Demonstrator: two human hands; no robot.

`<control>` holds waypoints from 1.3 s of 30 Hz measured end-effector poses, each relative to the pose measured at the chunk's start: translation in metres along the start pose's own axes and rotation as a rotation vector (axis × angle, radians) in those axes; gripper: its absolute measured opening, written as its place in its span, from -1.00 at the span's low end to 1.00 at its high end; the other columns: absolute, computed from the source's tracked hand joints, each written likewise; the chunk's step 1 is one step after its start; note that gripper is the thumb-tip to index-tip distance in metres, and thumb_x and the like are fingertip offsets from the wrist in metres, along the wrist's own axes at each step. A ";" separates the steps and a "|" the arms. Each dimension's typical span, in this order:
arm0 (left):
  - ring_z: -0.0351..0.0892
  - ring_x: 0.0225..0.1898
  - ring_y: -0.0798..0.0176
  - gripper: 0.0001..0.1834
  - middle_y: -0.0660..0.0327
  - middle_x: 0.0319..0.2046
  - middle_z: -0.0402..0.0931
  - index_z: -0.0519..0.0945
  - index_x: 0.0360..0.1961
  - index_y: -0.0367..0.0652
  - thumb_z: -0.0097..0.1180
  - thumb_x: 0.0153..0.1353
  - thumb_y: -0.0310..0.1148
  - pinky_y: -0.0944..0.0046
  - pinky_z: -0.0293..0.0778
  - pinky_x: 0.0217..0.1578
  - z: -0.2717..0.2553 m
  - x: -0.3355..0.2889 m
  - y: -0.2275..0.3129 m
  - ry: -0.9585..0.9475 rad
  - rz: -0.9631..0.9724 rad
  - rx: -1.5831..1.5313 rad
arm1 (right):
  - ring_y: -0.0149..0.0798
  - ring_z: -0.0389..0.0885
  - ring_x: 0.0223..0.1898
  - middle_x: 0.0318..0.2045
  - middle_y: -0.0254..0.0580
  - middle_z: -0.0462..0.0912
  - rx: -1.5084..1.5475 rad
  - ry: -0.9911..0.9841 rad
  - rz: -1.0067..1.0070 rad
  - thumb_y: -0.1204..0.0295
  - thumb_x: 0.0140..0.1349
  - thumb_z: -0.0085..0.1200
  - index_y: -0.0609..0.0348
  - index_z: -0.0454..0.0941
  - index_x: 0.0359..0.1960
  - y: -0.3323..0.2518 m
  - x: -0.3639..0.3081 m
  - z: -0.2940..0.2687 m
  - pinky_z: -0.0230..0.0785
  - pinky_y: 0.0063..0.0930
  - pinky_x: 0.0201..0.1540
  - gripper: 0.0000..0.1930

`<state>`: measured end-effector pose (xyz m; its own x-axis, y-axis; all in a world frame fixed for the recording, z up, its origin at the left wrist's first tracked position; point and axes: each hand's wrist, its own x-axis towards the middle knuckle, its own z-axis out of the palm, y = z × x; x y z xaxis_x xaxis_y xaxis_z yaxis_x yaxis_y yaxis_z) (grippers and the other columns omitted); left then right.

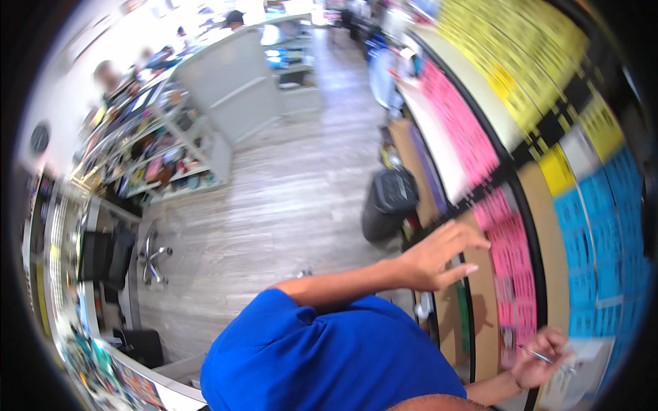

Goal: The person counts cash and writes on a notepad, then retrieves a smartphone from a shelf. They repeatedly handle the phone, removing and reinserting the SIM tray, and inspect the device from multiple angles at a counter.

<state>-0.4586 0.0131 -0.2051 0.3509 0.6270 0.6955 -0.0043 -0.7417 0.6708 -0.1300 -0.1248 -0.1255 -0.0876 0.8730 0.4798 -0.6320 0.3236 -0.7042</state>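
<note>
My left hand point(439, 259) reaches to the right at chest height, with its thumb spread from the fingers and nothing in its grasp. It is in front of a tall rack whose upright boards point(480, 301) carry rows of pink paper slips point(504, 274). Lower right, my right hand point(538, 363) is closed around a slim silver pen point(539, 355). Beside that hand lies a white sheet of paper point(582, 366), partly covered by the fingers. Blue slips point(595, 240) line the surface to its right.
Yellow slips point(510, 55) fill the upper right. A black bin point(391, 202) stands by the rack. Across the wooden floor point(274, 178) are crowded shelves point(171, 157), a grey partition point(229, 82) and an office chair point(113, 257). Other people are blurred far away.
</note>
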 end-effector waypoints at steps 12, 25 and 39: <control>0.65 -0.13 0.14 -0.74 0.17 -0.11 0.76 0.78 0.10 -0.04 0.12 0.61 -0.25 0.13 0.52 0.03 -0.437 -0.287 0.089 0.697 -0.691 0.639 | -0.46 0.61 -0.30 -0.23 -0.22 0.72 -0.408 -0.471 0.616 0.26 0.61 0.12 0.21 0.64 0.02 0.534 0.158 0.347 0.40 -0.59 -0.29 -0.75; 0.57 -0.30 0.32 -0.71 0.23 -0.35 0.58 0.72 0.21 -0.09 0.16 0.57 -0.33 0.28 0.52 -0.18 -0.630 -0.545 0.095 1.500 -1.300 0.619 | -0.37 0.66 -0.49 -0.29 -0.19 0.82 -0.464 -1.060 0.718 0.22 0.68 -0.03 0.20 0.66 0.10 0.904 0.195 0.689 0.56 -0.37 -0.33 -0.67; 0.44 -0.35 0.48 -0.68 0.36 -0.40 0.46 0.68 0.19 -0.22 0.08 0.62 -0.26 0.39 0.43 -0.23 -0.998 -0.693 0.110 1.844 -0.984 0.841 | -0.33 0.72 -0.38 -0.37 -0.16 0.80 -0.409 -1.126 0.269 0.21 0.65 0.06 0.23 0.70 0.05 1.112 0.317 1.054 0.60 -0.38 -0.23 -0.67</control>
<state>-1.6368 -0.2651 -0.3566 -0.9861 -0.1557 0.0583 0.0174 0.2523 0.9675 -1.6717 0.1267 -0.2050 -0.9221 0.1930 0.3353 -0.2206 0.4496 -0.8656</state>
